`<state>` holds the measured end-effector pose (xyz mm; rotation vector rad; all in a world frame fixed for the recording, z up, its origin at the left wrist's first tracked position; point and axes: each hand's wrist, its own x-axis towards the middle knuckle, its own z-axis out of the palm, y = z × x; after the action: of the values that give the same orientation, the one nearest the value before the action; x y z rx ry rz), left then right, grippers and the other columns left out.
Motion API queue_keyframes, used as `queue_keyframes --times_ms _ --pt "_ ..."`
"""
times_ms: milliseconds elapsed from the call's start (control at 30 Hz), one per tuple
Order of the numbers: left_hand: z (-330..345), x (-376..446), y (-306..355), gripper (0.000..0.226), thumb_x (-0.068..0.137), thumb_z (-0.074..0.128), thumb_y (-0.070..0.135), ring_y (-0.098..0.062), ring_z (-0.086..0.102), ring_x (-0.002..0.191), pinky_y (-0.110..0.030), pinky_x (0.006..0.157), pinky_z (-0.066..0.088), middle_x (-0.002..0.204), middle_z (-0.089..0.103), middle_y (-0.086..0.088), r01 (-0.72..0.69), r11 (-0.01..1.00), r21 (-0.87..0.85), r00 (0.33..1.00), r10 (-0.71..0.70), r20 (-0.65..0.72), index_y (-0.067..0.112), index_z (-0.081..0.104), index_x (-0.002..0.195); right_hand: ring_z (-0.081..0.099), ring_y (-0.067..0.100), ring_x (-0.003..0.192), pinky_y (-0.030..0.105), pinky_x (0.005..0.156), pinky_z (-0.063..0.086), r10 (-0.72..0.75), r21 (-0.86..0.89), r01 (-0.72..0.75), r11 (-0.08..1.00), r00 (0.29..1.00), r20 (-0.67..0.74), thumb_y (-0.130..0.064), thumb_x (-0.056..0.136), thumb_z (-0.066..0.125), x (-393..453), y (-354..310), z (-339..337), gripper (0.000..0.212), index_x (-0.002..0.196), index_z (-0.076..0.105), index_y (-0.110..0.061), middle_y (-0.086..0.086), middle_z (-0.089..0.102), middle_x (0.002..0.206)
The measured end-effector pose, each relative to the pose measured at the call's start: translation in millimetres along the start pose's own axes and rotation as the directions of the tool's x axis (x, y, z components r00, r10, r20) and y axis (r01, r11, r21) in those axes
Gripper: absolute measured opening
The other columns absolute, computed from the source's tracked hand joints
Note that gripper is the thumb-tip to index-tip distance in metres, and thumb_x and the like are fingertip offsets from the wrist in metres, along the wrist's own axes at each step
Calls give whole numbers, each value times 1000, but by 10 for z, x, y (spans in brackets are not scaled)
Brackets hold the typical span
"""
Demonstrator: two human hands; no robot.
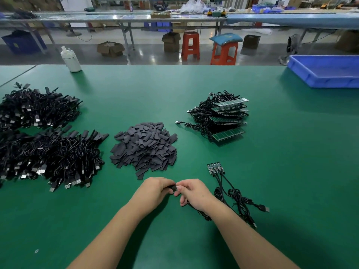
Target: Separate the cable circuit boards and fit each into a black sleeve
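Hands together over green table [272, 152]: left hand [155, 188] gripping black sleeve [173, 187], right hand [194, 193] pinching its end.

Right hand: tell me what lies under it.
A black cable loops out from beneath the right hand onto the green table. How the cable runs under the palm is hidden.

Hands: left hand [155, 188] and right hand [191, 192] pinch a sleeve [173, 187] together.
Worktop [291, 152]: sleeve pile [144, 147], cable heaps [48, 136].

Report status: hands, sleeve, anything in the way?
Left hand grips black sleeve; right hand pinches its end, cable trailing. Nothing in the way.
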<state>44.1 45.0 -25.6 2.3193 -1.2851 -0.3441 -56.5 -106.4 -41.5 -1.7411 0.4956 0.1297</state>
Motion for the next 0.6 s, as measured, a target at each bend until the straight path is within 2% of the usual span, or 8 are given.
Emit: queue_keyframes --times_ms 233,400,500,600 --pt "11 66 151 28 97 55 25 -19 62 99 -31 88 45 105 69 -1 10 991 136 999 -16 46 25 67 122 62 6 58 20 62 54 16 20 -16 1000 1000 7 -3 103 41 20 5 14 33 127 61 -11 -1 65 82" --pt "-26 65 203 28 98 55 23 -23 63 102 -34 91 45 107 69 -5 47 993 110 996 -54 64 24 67 123 62 5 57 21 66 56 25 44 -25 999 1000 5 -1 101 40 5 -18 25 35 128 61 -9 1 66 82" --pt "-37 1 189 21 96 59 18 -21 65 99 -30 90 46 103 72 -2 58 998 18 998 -57 -36 17 73 112 62 11 60 25 68 57 49 91 -47 995 998 -25 -4 100 44 -1 -33 18 30 125 60 -5 6 69 91" --pt "-42 -49 193 19 95 63 16 -20 66 96 -30 89 47 101 73 -2 60 998 -24 991 -62 -121 14 74 110 61 13 56 26 61 57 60 147 -55 988 998 -29 -7 102 46 -14 -55 19 23 119 61 -1 11 70 88"
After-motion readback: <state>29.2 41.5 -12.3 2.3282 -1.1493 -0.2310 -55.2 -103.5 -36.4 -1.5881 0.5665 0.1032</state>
